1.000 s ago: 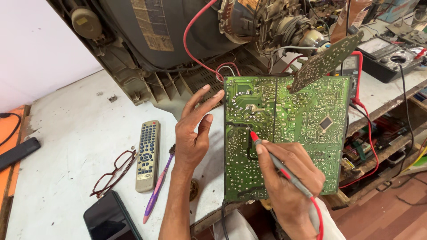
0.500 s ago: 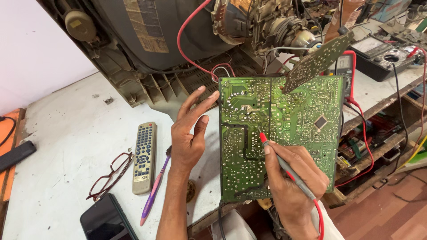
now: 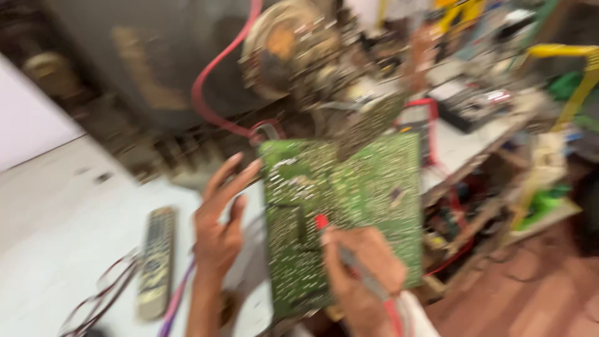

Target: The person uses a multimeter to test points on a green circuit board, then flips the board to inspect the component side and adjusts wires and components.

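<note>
**Probing the green board**

Left of the green circuit board (image 3: 343, 218) a grey remote control (image 3: 155, 262) lies on the white tabletop (image 3: 56, 206). My left hand (image 3: 218, 231), fingers spread, steadies the board's left edge. My right hand (image 3: 362, 274) pinches a red-tipped probe (image 3: 343, 253), its tip touching the board's lower middle.

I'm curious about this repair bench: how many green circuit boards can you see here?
2. A large green circuit board stands between the left hand and the right hand, which holds a red-tipped probe. A smaller board sticks up behind its top edge. Blur may hide others.
</note>
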